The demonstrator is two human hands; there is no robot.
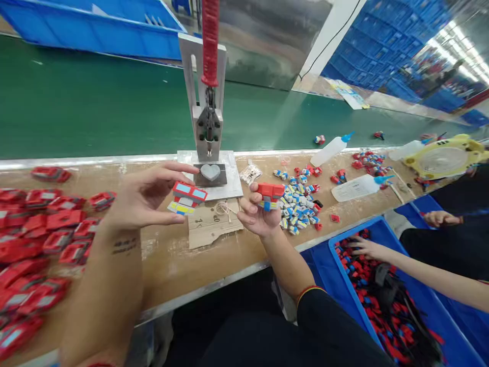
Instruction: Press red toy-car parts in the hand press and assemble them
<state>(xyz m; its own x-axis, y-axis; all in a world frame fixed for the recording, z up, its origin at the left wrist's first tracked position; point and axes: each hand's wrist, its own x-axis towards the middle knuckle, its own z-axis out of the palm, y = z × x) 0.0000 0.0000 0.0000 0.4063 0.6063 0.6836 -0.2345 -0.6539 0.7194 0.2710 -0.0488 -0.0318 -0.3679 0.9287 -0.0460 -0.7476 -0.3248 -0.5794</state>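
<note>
My left hand (147,196) holds a red toy car shell (187,195) between thumb and fingers, its light-blue windows and a yellow-and-white strip facing up. In my right hand (263,216) is a red toy part (270,191) with a blue, white and yellow piece at its lower side. The two parts are apart, both above the table in front of a hand press (208,122) with a red handle. Under the press sits a grey heart-shaped pad (210,172). Beyond my right hand lies a pile of small white, blue and yellow toy parts (300,204).
Red toy car shells (38,224) are heaped at the left. Squeeze bottles (355,187) with blue tips and a yellow-framed fan (443,158) stand at the right. A co-worker's hand (367,248) reaches into a blue bin (353,285) of red parts. Cardboard (214,232) lies below the press.
</note>
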